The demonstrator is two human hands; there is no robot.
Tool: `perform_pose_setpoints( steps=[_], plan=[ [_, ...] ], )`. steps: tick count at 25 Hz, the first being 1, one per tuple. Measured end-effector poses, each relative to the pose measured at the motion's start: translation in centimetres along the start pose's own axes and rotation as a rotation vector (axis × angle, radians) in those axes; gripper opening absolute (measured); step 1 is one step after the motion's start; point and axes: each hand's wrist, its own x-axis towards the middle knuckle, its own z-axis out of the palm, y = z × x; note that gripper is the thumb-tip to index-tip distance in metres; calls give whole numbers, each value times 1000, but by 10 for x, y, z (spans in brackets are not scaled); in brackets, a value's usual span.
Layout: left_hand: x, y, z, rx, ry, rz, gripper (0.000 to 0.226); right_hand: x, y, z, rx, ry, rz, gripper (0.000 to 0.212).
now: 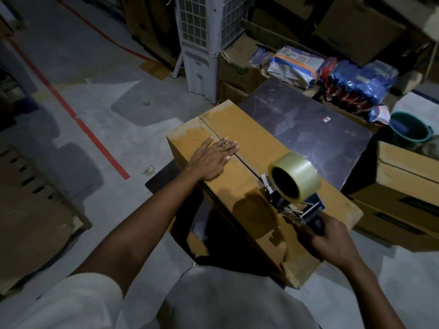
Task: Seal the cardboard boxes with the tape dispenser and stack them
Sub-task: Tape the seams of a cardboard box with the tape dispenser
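Nearest the camera, the right hand (332, 241) is wrapped around the dark handle of the tape dispenser (306, 210), fingers curled tight about the grip, close to the near end of the cardboard box (237, 186). The dispenser's blue frame and metal front sit on the box top right at the centre seam, with the roll of clear tape (294, 179) standing above it, its hollow core facing left. The box lies lengthwise away from the person, its two top flaps closed and meeting in a dark line that runs down the middle; its near right corner looks crumpled. Farther along, the left hand (212, 160) presses flat on the left flap beside the seam, palm down, fingers straight and slightly spread, fingertips reaching the line. The box rests on a dark table (316, 129), occupying its left side and overhanging the near edge. To the right of the table stand more cardboard cartons (403, 186), and behind them a green bucket (411, 129). Beyond the table's far edge lie blue and white packets (332, 72) among open cartons, and a white cooler unit (202, 43) stands on the grey floor.
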Motion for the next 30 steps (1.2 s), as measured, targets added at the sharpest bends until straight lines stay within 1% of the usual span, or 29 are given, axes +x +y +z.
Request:
perform_pose_setpoints(
  steps=[3, 4, 6, 9, 10, 11, 15, 16, 17, 18, 20, 21, 22, 23, 25, 28, 30],
  plan=[
    [-7, 21, 0, 13, -38, -31, 57, 0, 5, 1, 4, 4, -11, 16],
    [-13, 34, 1, 6, -58, -16, 60, 0, 6, 3, 20, 2, -13, 14],
    [-28, 64, 6, -16, -100, 76, 61, 1, 11, 4, 45, 15, 3, 12],
    [-46, 96, 17, 5, -124, 294, 58, 2, 14, 5, 55, 14, 8, 10],
    [-46, 98, 18, 17, -123, 303, 57, 2, 13, 4, 60, 10, -1, 10],
    [-43, 95, 16, 13, -113, 258, 57, 2, 12, 4, 55, 13, -13, 10],
    [-25, 69, 5, 29, -68, -115, 60, 2, 9, 3, 58, 13, -37, 12],
    [-24, 65, 4, 19, -49, -167, 59, 1, 9, 4, 59, 16, -35, 13],
    [-24, 66, 5, -5, -34, -182, 59, 1, 10, 4, 53, 26, -34, 14],
    [-26, 72, 7, -31, -31, -150, 58, 1, 11, 5, 48, 37, -35, 14],
    [-37, 94, 14, -94, -22, 11, 53, 2, 11, 4, 50, 42, -40, 13],
    [-44, 107, 19, -121, 4, 98, 51, 3, 12, 4, 56, 41, -43, 13],
    [-50, 116, 25, -134, 35, 149, 49, 3, 12, 4, 58, 37, -53, 14],
    [-53, 121, 30, -123, 61, 159, 48, 3, 13, 5, 53, 37, -66, 15],
    [-52, 120, 32, -116, 87, 109, 48, 4, 16, 5, 30, 41, -104, 17],
    [-49, 121, 31, -139, 88, 57, 52, 6, 21, 3, -2, 25, -139, 22],
    [-46, 122, 34, -169, 79, 36, 48, 6, 23, 0, -30, 15, -157, 25]
  ],
)
